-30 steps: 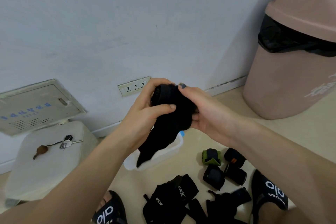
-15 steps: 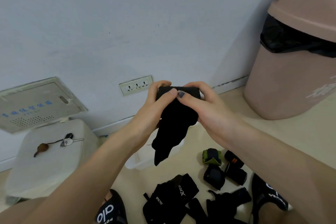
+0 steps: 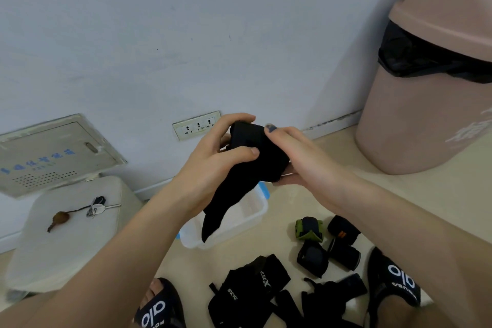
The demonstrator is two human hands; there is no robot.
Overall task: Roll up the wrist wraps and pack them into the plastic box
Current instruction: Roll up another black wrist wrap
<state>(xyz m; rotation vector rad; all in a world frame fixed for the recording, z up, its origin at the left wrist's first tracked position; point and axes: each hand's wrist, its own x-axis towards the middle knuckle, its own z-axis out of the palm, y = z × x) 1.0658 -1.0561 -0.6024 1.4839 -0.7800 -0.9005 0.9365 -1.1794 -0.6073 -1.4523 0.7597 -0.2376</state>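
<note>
A black wrist wrap [image 3: 250,168] is held in the air between both hands, its upper part rolled and its loose tail hanging down. My left hand [image 3: 213,160] grips the roll from the left, thumb across its front. My right hand [image 3: 300,160] holds it from the right, thumb on top and fingers underneath. Below them a clear plastic box [image 3: 239,221] with blue clips stands on the floor, partly hidden by the tail. Several rolled wraps [image 3: 312,257] lie to its right, and unrolled black wraps [image 3: 250,293] lie near my feet.
A pink bin [image 3: 431,104] with a black liner stands at the right against the wall. A white stool [image 3: 69,231] at the left carries keys [image 3: 98,206]. A wall socket [image 3: 197,125] sits behind my hands. My sandalled feet [image 3: 396,285] flank the loose wraps.
The hands have turned the roll further: the left thumb now lies across its front and the right thumb on top. The hanging tail swings lower over the box again.
</note>
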